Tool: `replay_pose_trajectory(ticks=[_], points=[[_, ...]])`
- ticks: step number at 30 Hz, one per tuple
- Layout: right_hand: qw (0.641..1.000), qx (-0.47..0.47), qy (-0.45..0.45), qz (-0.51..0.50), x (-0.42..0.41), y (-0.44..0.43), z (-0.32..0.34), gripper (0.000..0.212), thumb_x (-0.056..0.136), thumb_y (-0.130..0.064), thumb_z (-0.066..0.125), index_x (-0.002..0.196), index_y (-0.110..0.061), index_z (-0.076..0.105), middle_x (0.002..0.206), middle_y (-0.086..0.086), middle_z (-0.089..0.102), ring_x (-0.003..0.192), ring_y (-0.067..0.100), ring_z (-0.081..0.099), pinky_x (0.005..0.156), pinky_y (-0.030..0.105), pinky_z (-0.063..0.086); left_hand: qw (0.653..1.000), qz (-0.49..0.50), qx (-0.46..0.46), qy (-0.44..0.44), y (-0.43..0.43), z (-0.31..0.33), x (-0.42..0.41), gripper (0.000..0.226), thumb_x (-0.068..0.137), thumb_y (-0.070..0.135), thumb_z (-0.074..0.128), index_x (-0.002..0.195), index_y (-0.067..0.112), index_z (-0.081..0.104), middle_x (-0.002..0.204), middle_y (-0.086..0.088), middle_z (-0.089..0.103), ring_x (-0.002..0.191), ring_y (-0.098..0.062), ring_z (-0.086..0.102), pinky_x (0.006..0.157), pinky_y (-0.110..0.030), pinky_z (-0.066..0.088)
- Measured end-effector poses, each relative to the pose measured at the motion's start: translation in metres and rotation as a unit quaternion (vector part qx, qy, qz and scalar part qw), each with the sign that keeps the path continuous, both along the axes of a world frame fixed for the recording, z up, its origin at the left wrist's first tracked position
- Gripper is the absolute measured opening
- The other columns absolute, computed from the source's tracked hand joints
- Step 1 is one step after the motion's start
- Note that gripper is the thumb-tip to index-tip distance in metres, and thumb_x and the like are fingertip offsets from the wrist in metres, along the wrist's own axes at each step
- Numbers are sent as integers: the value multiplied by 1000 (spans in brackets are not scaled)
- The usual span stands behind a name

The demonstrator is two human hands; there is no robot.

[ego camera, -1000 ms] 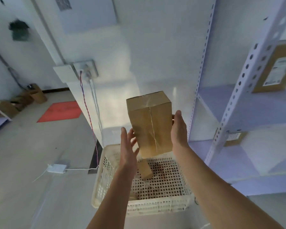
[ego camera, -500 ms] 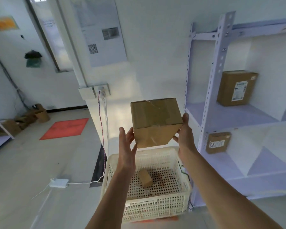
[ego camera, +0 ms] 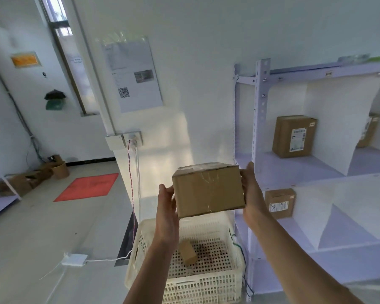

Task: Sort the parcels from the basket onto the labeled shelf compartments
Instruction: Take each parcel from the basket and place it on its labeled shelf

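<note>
- The brown taped cardboard parcel [ego camera: 208, 190] is held in the air above the cream perforated plastic basket [ego camera: 206, 279]; its long axis runs left to right, nearly level, dipping a little toward the right; a broad side faces the camera and the clear tape seam runs down that face.
- The left hand [ego camera: 166, 213] presses its palm and fingers flat against the parcel's left end; the right hand [ego camera: 251, 194] presses against the right end, with fingertips over the upper right corner; so the grip is clamped on the parcel from both ends.
- The parcel's right end sits just beside the front upright of the pale lilac metal shelf unit [ego camera: 259, 128], about level with the edge of the shelf's upper board; the upper compartment behind that upright has open room in front of and to the left of a tall brown labelled box [ego camera: 294, 137] standing upright at the back.
- A smaller brown labelled box [ego camera: 280, 204] stands in the compartment below, near its left edge; a third box [ego camera: 370, 132] shows partly in the next upper compartment, beyond a white divider.
- The basket stands on the floor, against the shelf's left side; inside it lies one small brown cardboard box [ego camera: 187, 252], tilted on the perforated bottom; the rest of the bottom that can be seen is bare.
- Left of the basket the grey floor [ego camera: 42, 238] is open.
</note>
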State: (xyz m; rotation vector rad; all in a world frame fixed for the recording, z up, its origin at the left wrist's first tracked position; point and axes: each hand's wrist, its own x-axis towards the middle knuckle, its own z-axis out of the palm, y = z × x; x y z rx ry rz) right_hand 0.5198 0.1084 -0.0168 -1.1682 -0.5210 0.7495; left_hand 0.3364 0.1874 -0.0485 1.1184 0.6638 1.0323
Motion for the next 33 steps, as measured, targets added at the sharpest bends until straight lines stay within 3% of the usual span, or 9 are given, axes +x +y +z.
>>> replay_pose_trajectory(ticks=[3,6,9,12,16,19,23,26,33], points=[[1000,15,13,9,6,-7,-3,73,89,-82,43,104,-19,77,118,23,73,119,42,67,105,60,52,1000,-5,2,-8,1,-8,7,78,101,76,37,129,9,64,131,-19,67,134,-42,54,106,-52,46],[999,30,31,20,9,-14,-4,58,93,-75,44,80,-31,81,104,15,74,109,37,68,110,65,46,1000,-12,-2,-24,2,-12,9,91,94,82,47,143,6,56,147,-24,58,144,-44,48,121,-66,33],[999,31,34,24,12,-18,-10,58,98,-69,43,72,-32,80,90,3,76,108,37,67,111,62,46,1000,-2,-19,-19,-4,-6,6,93,93,80,49,144,2,53,146,-28,58,141,-49,49,116,-65,40],[999,30,28,28,13,-20,-13,60,101,-66,42,67,-30,77,84,1,74,103,32,66,111,60,46,999,1,-24,-25,-8,0,4,75,97,73,48,132,7,61,135,-18,67,134,-44,56,105,-56,49],[997,38,58,27,12,-19,-14,55,102,-60,46,88,-18,78,92,8,74,93,28,70,90,48,57,1000,-5,-4,-17,-8,1,4,69,94,73,47,132,18,65,143,-9,66,141,-33,55,123,-64,33],[997,28,61,35,18,-16,-17,54,104,-59,43,100,-20,80,98,5,77,94,23,74,94,48,57,1000,-23,1,-16,-5,2,3,68,92,76,48,137,27,65,148,-5,63,143,-29,53,124,-62,31],[999,-5,4,36,18,-17,-20,56,108,-58,32,107,-27,78,103,-8,81,88,1,76,89,33,55,999,-44,9,-10,-2,1,4,70,96,74,43,150,33,55,153,3,59,146,-23,50,124,-59,34],[999,-28,-35,30,15,-18,-16,60,107,-63,27,119,-30,76,110,-10,80,108,9,72,98,37,53,998,-49,23,-14,-3,2,5,70,95,75,43,153,37,52,152,13,59,146,-17,49,123,-59,34],[998,-55,-37,4,24,-21,-10,53,106,-61,28,118,-35,73,108,-13,79,117,14,66,104,44,49,995,-50,89,-6,-5,8,22,64,97,71,35,152,43,50,153,23,54,149,-10,43,127,-58,26]])
